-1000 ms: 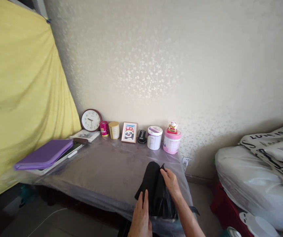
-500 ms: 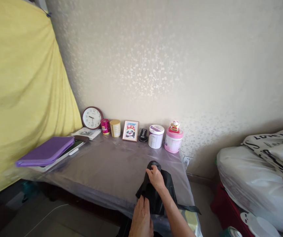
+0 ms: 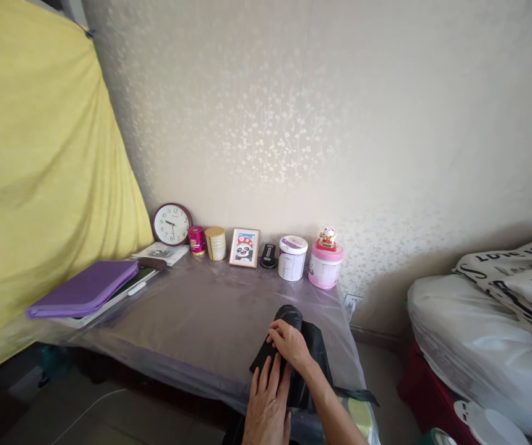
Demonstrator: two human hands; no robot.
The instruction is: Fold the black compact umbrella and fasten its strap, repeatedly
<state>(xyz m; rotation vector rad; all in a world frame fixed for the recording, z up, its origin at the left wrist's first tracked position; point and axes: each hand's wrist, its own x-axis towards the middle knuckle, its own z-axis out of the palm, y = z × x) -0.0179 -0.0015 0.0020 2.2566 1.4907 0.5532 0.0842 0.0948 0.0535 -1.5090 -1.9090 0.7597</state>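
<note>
A dark, slightly shiny black piece of folded fabric (image 3: pixel 312 346) lies on the front right part of the table, with a rounded fold at its far end. A thin black strap of it trails right past the table edge. My left hand (image 3: pixel 266 395) lies flat on its near left part, fingers spread and stretched out. My right hand (image 3: pixel 290 343) is just beyond, on top of the fabric, its fingers bent and pressed together on it. The fabric's near end is hidden by my hands and forearm.
The plastic-covered table (image 3: pixel 192 315) holds a purple folder (image 3: pixel 85 287), a clock (image 3: pixel 172 224), a pink can (image 3: pixel 197 240), a yellow-lidded jar (image 3: pixel 216 245), a panda picture frame (image 3: pixel 244 248), a white tub (image 3: pixel 292 259) and a pink tub (image 3: pixel 325 266). White bags (image 3: pixel 470 327) stand right.
My left hand has moved slightly forward and spread its fingers on the fabric. My right hand has come a little nearer and left, away from the rounded far end it gripped.
</note>
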